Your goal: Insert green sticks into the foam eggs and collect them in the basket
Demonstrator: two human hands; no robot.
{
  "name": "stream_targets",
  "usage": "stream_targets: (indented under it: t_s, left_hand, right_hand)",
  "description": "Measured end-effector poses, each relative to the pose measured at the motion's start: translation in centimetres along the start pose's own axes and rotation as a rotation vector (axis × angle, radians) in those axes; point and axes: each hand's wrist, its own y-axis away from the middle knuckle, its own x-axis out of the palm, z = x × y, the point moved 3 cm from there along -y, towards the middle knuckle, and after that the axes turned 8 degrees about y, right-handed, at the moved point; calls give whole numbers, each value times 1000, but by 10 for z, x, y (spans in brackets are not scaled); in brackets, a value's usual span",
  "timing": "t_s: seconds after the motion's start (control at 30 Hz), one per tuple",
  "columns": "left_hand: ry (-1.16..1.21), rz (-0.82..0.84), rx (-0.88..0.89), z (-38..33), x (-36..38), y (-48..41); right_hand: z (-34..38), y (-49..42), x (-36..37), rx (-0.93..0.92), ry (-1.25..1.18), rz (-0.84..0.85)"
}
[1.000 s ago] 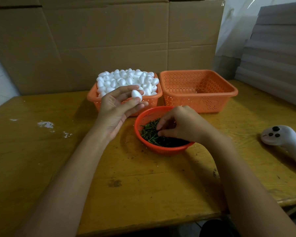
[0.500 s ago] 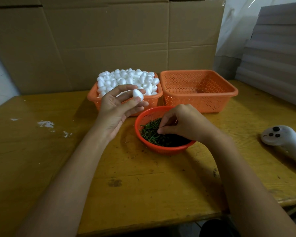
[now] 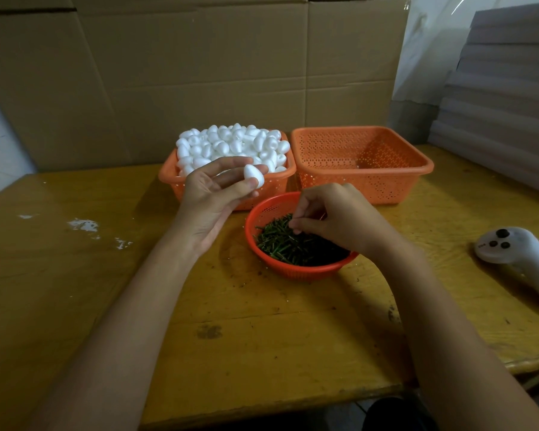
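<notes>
Clamping foam egg [image 3: 253,175] between left hand [image 3: 212,197] thumb and fingertips, over heaped egg basket [image 3: 173,181] near rim. Pinching green sticks [image 3: 280,244] with curled right hand [image 3: 339,219] fingers inside round bowl [image 3: 296,272], near square basket [image 3: 364,188].

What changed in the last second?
The right hand lifted slightly over the sticks, fingertips pinched together; whether it has one is unclear. The left hand still holds the egg; nothing else moved.
</notes>
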Motion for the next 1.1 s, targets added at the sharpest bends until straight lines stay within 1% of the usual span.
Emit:
stream_targets:
  t_s: [0.3,0.47,0.53,0.8,1.1]
  left_hand:
    - [-18,20,28,-1,4,1]
    - [-161,-4,168,-6,7,2]
    - [-174,-10,195,-7,8,2]
    - [-168,-5,190,-7,8,1]
    - [-146,-35,139,-5,9,2]
  right_hand:
    - [0,0,-2,26,84,-4]
    - [-1,0,-2,34,88,-9]
    - [-1,0,-1,35,86,-9]
    - [0,0,-1,33,89,-5]
    - [-1,1,-2,39,85,-7]
